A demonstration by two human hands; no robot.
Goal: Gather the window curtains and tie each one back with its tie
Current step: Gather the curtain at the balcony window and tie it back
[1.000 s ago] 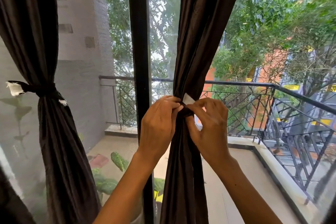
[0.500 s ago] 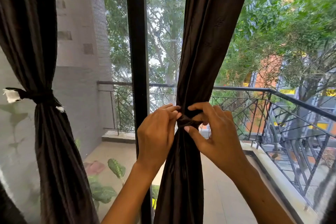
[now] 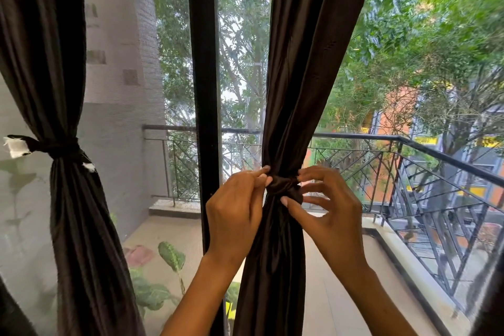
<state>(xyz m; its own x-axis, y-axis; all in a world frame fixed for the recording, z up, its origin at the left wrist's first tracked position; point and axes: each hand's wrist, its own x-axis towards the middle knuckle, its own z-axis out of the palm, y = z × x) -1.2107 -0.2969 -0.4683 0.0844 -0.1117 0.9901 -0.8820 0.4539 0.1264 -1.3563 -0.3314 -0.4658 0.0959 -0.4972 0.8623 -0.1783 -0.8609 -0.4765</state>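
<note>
Done: left curtain point(image 3: 81, 226) at 9 o'clock is already tied
In hand: centre curtain point(image 3: 275, 267) is gathered; your left hand point(image 3: 234, 210) and right hand point(image 3: 327, 213) pinch its tie point(image 3: 285, 189)
Left: cinch the knot

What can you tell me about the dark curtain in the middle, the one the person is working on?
The middle curtain is dark brown with a slight sheen, like satin. It hangs in front of the window, wide at the top and gathered into a narrow waist, then falls in long folds out of view. A tie of the same dark cloth is knotted round the waist. The left hand pinches the tie from one side; the right hand touches the knot with thumb and fingertips from the other.
</note>
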